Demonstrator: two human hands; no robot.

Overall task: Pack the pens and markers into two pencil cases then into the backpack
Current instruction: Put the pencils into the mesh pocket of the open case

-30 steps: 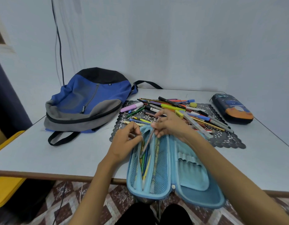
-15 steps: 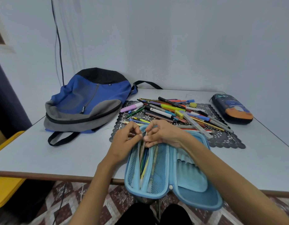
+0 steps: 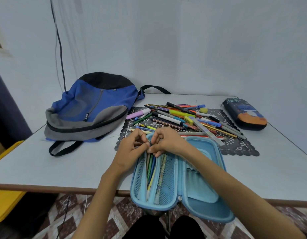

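Note:
An open light-blue pencil case [image 3: 197, 171] lies at the table's front edge, overhanging it. Its left half has a mesh pocket [image 3: 166, 178] holding several pens and pencils [image 3: 151, 168]. My left hand [image 3: 132, 149] pinches the far edge of that pocket. My right hand [image 3: 166, 144] meets it there, fingertips closed on the tops of the pens in the pocket. A pile of loose pens and markers [image 3: 183, 118] lies on a dark lace mat [image 3: 239, 145] beyond the case. A blue and grey backpack [image 3: 87, 111] lies zipped at the left. A second, dark pencil case [image 3: 244, 113] sits shut at the far right.
The white table [image 3: 63, 166] meets a pale wall at the back. A black cable [image 3: 60, 54] hangs down the wall behind the backpack. A yellow chair [image 3: 4, 200] stands at the left, below table level. My knees show under the front edge.
My right hand came back from the pile and pushed a pen down into the mesh pocket. Both hands now meet at the pocket's far end.

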